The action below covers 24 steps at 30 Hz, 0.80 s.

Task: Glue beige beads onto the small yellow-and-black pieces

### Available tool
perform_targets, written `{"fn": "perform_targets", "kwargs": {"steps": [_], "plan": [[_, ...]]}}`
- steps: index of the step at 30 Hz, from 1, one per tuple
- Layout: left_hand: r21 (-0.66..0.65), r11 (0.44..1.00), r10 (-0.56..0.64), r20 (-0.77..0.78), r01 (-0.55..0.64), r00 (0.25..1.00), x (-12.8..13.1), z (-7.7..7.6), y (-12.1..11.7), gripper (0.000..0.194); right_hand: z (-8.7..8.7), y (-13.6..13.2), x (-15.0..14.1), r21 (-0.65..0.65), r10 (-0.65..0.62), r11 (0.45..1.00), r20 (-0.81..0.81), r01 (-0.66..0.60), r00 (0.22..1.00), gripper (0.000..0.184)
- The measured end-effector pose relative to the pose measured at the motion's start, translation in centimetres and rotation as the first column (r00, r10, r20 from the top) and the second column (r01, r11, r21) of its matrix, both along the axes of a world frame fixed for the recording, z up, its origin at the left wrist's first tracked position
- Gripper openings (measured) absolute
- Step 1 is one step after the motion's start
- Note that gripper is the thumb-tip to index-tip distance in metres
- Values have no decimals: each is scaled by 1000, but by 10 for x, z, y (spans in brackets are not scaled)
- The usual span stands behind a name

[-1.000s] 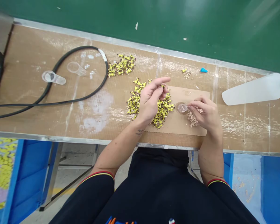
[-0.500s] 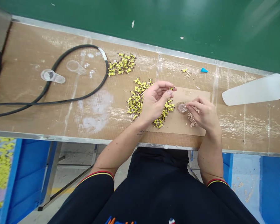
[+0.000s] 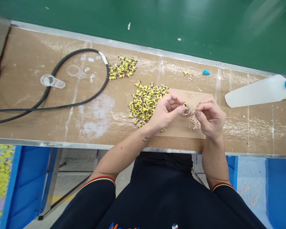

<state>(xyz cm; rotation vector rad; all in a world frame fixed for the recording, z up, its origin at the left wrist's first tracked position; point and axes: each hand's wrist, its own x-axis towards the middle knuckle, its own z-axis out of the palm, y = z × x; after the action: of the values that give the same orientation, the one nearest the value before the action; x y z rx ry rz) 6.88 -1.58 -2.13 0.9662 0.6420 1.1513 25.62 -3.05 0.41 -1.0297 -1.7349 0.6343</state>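
My left hand [image 3: 167, 111] pinches a small yellow part [image 3: 185, 106] between thumb and fingertips, right over a small clear round dish [image 3: 187, 112] on a cardboard sheet [image 3: 181, 125]. My right hand [image 3: 209, 116] is curled in a pinch beside the dish, on a tiny tan piece that I can hardly make out. A heap of small yellow parts [image 3: 145, 100] lies just left of my left hand. A little pile of tan pieces [image 3: 194, 122] lies under my right hand.
A black cable [image 3: 62, 82] loops across the left of the bench. Two clear scoops [image 3: 51, 81] lie inside the loop. A second yellow heap [image 3: 122, 68] sits further back. A white plastic scoop [image 3: 255, 92] lies at right. Blue bins [image 3: 26, 178] stand below the bench edge.
My left hand has carried the yellow part rightward and down from above the heap to the clear dish. My right hand has lifted slightly from the tan pile toward the dish.
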Motion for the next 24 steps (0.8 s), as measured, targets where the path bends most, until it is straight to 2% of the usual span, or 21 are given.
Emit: {"fn": "perform_targets", "kwargs": {"steps": [3,8,12,17,24], "plan": [[-6,1000,-13,22,13,1000,0,-1,0,45,-1,1,-2,17,9,1000,-35,-8,999,7],[9,998,-63,61,63,996,1,-1,1,40,-4,2,-2,-14,4,1000,6,-4,1000,12],[17,999,-33,108,31,994,2,1,1,35,-7,3,-2,8,67,998,-67,-67,995,6],[-10,1000,-27,63,27,998,3,2,1,34,-10,2,-3,-23,111,993,-127,-114,986,5],[-4,1000,-11,106,12,994,5,-5,2,32,-10,3,-5,-10,82,996,-168,-85,982,2]]}}
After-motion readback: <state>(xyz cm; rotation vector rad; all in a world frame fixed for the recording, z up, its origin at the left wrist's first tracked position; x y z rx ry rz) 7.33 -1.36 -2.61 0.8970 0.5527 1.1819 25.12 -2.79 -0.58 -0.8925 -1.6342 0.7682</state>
